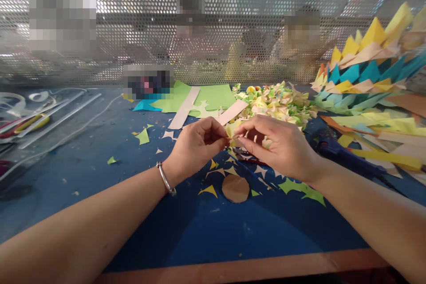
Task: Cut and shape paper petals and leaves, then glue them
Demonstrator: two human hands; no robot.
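My left hand (201,146) and my right hand (278,144) meet above the middle of the table, fingertips pinched together. Between them is a small pale yellow paper flower (231,132), gripped from both sides and partly hidden by the fingers. Just behind it lies a heap of small cream, yellow and green paper flowers (274,103). Below the hands a round brown cardboard disc (235,188) rests flat on the blue table (186,239). Yellow, green and pale paper offcuts are scattered around it, among them a green scrap (302,190).
Green paper sheets (203,97) and pale paper strips (185,107) lie behind my hands. At right are a dark blue glue gun (349,155), yellow strips (388,159) and a tiered folded-paper piece (369,64). Clear sticks (60,120) lie left. A perforated metal screen (213,40) stands behind, people beyond.
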